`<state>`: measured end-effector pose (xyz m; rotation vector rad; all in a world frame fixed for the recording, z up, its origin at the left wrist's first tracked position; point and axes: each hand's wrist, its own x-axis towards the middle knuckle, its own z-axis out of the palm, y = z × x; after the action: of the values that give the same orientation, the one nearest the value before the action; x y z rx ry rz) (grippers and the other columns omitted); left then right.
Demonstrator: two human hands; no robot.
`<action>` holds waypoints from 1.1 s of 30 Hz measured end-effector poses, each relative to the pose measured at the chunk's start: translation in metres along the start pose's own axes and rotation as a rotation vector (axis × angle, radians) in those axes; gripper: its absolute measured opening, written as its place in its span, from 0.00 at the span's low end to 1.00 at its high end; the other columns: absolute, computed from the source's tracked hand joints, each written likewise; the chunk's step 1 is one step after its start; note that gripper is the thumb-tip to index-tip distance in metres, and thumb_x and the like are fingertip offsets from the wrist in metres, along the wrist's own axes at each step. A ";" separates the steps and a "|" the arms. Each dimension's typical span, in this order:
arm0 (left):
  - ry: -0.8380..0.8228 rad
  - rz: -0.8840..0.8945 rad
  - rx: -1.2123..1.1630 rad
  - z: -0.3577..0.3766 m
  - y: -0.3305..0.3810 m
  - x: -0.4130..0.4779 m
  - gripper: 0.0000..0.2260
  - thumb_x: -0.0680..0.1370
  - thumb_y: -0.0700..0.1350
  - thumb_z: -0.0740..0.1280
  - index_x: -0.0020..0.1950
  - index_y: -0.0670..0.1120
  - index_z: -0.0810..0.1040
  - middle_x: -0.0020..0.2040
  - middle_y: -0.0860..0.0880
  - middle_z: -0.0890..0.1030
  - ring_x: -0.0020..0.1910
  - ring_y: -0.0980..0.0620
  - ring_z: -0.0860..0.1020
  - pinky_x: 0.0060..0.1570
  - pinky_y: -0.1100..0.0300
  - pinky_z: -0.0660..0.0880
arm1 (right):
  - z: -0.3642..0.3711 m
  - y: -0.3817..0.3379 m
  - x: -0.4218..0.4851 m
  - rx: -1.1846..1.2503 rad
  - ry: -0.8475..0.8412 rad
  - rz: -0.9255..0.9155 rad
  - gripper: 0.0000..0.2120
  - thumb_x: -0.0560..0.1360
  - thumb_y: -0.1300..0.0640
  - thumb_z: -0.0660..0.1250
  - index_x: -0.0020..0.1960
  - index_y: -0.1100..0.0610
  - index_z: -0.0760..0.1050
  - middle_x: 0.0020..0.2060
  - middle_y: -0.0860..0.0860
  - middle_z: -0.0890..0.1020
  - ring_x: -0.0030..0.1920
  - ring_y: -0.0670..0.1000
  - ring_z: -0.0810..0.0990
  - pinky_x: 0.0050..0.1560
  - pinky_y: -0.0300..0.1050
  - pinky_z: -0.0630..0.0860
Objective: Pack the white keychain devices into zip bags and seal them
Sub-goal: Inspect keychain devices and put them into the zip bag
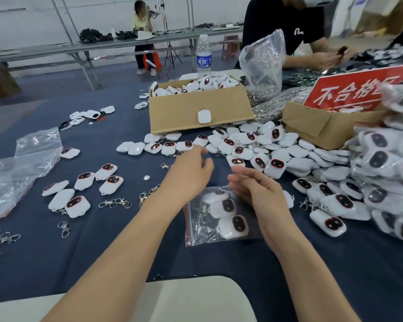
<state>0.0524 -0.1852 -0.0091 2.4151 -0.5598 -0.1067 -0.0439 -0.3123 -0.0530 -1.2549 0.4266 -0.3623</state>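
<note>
Plastic zip bag: lies flat on the dark blue cloth, just under and nearer than the right hand. Three white keychain devices and their metal clasps are inside. A red strip runs down the edge on the left-hand side; I cannot tell whether it is pressed closed.
Right hand: relaxed, fingers nearly straight, grasping nothing. Its fingertips lie over the bag's far corner, touching or just above, I cannot say which.
Left hand: stretched forward past the bag, fingers loosely curled and blurred, with nothing in them that I can see. It is near the row of loose devices beyond it.
Step in hand: looks like fetching one more device, or else the bag is full and wants sealing.
Doing it well: pin the bag with the right palm so it does not slide on the cloth. Feed any device in body first with the clasp trailing, and keep chains away from the red strip. Then run finger and thumb along the strip from end to end.
Edges: a heap of devices crowds just beyond and outside the right hand. Filled bags stack further out that way. A cardboard box stands well beyond both hands.
Open room: bare cloth between the forearms and nearer than the bag. Scattered clasps lie outside the left forearm.
</note>
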 end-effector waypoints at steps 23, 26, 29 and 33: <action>0.177 0.043 -0.472 0.006 -0.005 -0.022 0.06 0.82 0.52 0.66 0.58 0.57 0.80 0.46 0.50 0.84 0.46 0.51 0.81 0.49 0.57 0.80 | 0.006 0.010 -0.006 -0.304 -0.067 -0.172 0.15 0.82 0.60 0.59 0.54 0.42 0.79 0.44 0.39 0.85 0.44 0.48 0.83 0.46 0.40 0.80; 0.186 0.068 -0.630 0.007 -0.009 -0.077 0.05 0.81 0.54 0.67 0.54 0.61 0.81 0.46 0.58 0.85 0.43 0.62 0.82 0.42 0.72 0.75 | 0.009 0.006 -0.010 -0.373 -0.072 -0.270 0.13 0.82 0.58 0.60 0.55 0.42 0.79 0.44 0.36 0.84 0.40 0.43 0.83 0.39 0.34 0.78; 0.227 -0.010 -0.781 0.021 -0.015 -0.094 0.04 0.81 0.51 0.68 0.53 0.58 0.82 0.46 0.56 0.86 0.44 0.60 0.83 0.42 0.70 0.76 | 0.014 0.005 -0.015 -0.424 -0.103 -0.340 0.12 0.82 0.56 0.62 0.56 0.41 0.80 0.46 0.36 0.84 0.46 0.38 0.82 0.44 0.30 0.74; 0.237 -0.034 -0.850 0.028 -0.017 -0.093 0.05 0.82 0.44 0.66 0.56 0.49 0.80 0.45 0.53 0.86 0.43 0.59 0.83 0.40 0.70 0.76 | 0.023 0.008 -0.021 -0.555 -0.227 -0.368 0.09 0.83 0.49 0.61 0.57 0.41 0.80 0.50 0.36 0.84 0.52 0.37 0.81 0.53 0.33 0.76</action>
<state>-0.0313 -0.1504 -0.0478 1.5782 -0.2770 -0.0543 -0.0503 -0.2811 -0.0523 -1.9046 0.0941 -0.4206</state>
